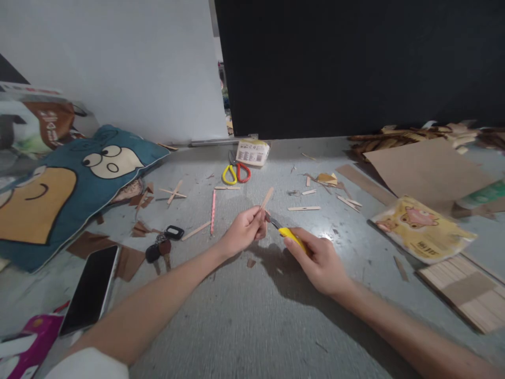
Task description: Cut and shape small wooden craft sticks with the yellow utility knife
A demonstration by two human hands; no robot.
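My left hand [245,230] is closed in a pinch on a flat wooden craft stick [267,198] that points up and away from me. My right hand [317,258] is wrapped round a yellow utility knife [291,236]. The knife's blade tip touches the stick near my left fingers. Both hands hover just above the grey floor [252,316] at the middle of the view.
Loose craft sticks [304,208], a pink pencil [213,211] and yellow-red scissors [235,173] lie beyond my hands. Keys [162,245], a phone [91,288] and a blue cushion [59,184] are at the left. Cardboard [426,168], a yellow packet [422,229] and a stick panel [465,295] lie at the right.
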